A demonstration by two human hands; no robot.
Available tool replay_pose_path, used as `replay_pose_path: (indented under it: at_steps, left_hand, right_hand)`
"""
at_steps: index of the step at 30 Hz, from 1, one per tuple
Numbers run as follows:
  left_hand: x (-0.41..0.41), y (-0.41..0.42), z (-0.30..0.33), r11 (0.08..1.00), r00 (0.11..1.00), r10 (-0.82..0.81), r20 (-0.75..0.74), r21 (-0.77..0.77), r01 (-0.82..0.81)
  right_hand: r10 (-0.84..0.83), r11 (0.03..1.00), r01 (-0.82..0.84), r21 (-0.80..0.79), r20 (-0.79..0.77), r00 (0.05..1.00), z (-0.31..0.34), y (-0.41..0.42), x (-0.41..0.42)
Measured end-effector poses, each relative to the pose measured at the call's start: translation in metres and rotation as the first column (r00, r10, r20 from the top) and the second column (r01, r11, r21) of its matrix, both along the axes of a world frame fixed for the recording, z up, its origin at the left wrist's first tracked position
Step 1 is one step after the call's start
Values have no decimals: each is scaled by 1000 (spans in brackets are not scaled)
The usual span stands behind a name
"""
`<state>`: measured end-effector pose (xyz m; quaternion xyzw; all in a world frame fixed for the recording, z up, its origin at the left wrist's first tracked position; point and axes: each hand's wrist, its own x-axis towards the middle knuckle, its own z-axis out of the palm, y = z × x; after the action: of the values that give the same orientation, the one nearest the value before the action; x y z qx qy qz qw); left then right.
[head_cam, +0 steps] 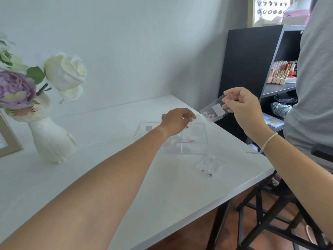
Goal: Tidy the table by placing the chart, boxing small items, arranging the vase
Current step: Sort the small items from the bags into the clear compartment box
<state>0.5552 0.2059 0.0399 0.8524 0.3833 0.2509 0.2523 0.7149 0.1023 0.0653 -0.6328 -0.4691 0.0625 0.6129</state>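
A clear plastic box [192, 148] with dividers stands on the white table [126, 177], with a few tiny red pieces inside. My left hand [175, 121] hovers over the box, fingers pinched near a small red piece [187, 126]. My right hand [241, 107] holds a small clear bag [214, 110] tilted above the box's right edge; red and dark star-shaped bits sit in its lower corner. A second clear bag [209, 166] with dark bits lies flat in front of the box. The white hand-shaped vase [52, 138] with white and purple flowers stands at the left.
A framed picture's corner [7, 141] leans at the far left edge. A black shelf unit [252, 69] with small bottles stands right of the table. Another person in a grey shirt [315, 87] stands at the right. Black chair legs [270, 213] are below the table edge.
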Motion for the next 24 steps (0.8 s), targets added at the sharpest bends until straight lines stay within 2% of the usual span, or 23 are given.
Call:
replay_pose_path:
  at_steps: [7,11,17,20,24]
  left_hand:
    - [-11,4,-2,998,999,9,-51,61,-6]
    - [-30,8,-2,997,999,37,9,67,-38]
    - [-76,14,-6,978,978,135,161,134,-157]
    - [-100,13,-14,971,948,192,254,89,-220]
    - [-122,0,-37,973,908,230,351,-56,-225]
  right_hand:
    - [42,999,-42,-7,11,999,0,0,-5]
    - [96,995,-95,-21,39,995,0,3,-14]
    - [166,972,-128,-196,190,968,-7,18,-32]
    - [194,955,-135,-264,211,958,-10,28,-40]
    - [254,894,-137,-427,230,939,-17,38,-48]
